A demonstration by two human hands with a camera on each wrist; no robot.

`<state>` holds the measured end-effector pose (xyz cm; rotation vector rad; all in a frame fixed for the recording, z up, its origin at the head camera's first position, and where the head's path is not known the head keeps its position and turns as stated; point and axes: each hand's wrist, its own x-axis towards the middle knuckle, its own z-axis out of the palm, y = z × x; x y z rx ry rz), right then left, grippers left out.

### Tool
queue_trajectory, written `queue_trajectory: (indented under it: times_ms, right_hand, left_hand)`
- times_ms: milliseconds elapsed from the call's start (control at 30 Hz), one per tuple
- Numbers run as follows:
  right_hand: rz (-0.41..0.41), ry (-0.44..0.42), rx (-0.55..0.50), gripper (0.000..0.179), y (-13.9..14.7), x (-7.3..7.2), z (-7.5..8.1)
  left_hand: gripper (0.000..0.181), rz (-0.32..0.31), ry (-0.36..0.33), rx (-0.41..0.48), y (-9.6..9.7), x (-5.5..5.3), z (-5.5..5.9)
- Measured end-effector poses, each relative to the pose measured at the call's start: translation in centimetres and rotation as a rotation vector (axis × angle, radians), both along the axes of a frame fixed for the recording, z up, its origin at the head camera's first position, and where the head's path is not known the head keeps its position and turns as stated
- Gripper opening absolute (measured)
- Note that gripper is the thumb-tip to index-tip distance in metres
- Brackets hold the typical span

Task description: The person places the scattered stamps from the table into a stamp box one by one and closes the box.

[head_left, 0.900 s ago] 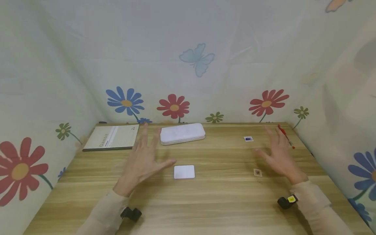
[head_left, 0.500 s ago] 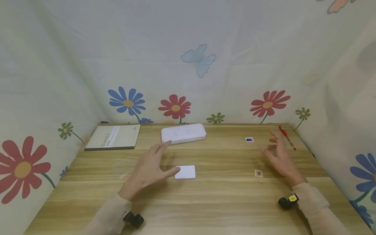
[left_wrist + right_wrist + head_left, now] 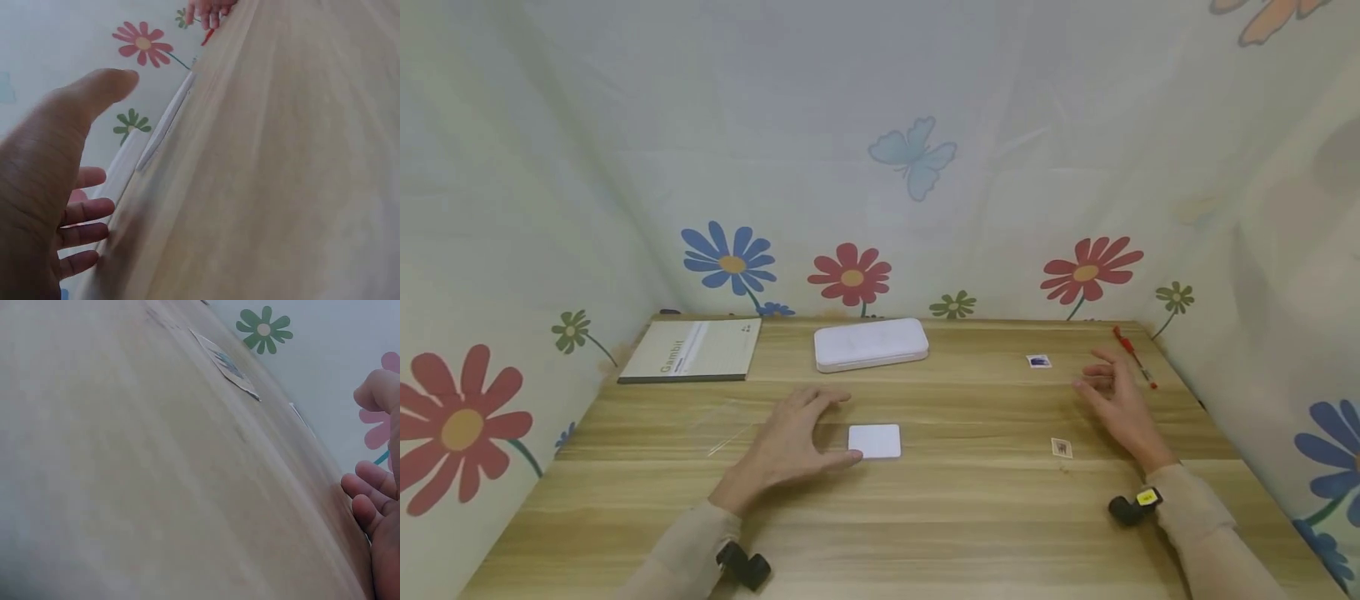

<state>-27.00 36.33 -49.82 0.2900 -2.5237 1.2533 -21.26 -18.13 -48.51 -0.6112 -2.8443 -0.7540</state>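
A small white rounded rectangle point(image 3: 877, 440), like a card or flat case, lies near the table's middle. Beside its left edge is my left hand point(image 3: 790, 442), thumb tip at its lower left corner and fingers loosely bent. The left wrist view shows that thumb apart from the small white piece point(image 3: 165, 122). My right hand point(image 3: 1122, 408) hovers at the right, fingers loosely curled with nothing in them. To its left lie a purple-printed stamp point(image 3: 1039, 361) and a brownish stamp point(image 3: 1062, 448), the latter also large in the right wrist view point(image 3: 225, 362).
At the back stand a long white pencil case point(image 3: 871, 345) and, to its left, a Gambit notebook point(image 3: 692, 350). A red pen point(image 3: 1135, 358) lies beyond my right hand. Left of my left hand is a clear plastic sheet point(image 3: 718, 429). A flowered curtain point(image 3: 775, 167) surrounds the wooden table point(image 3: 955, 517).
My left hand has come down and right towards the small white piece, its fingers drawing in from spread. My right hand's fingers have relaxed from spread to curled.
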Motion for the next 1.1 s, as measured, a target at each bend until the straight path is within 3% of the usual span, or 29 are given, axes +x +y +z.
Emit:
queue_trajectory:
  times_ms: [267, 733, 1100]
  right_hand:
    - [-0.002, 0.011, -0.009, 0.064, 0.1, -1.7, -0.7]
    - [0.005, 0.017, 0.040, 0.063, -0.1, -2.4, -0.4]
    - [0.018, -0.005, 0.110, 0.067, -0.3, -3.2, -0.2]
  left_hand:
    - [0.090, -0.058, 0.069, 0.030, -0.8, -0.7, -0.8]
    - [0.078, -0.105, 0.109, 0.022, -0.6, -0.9, -1.8]
    - [0.065, -0.100, 0.089, 0.023, -0.2, -0.6, -2.0]
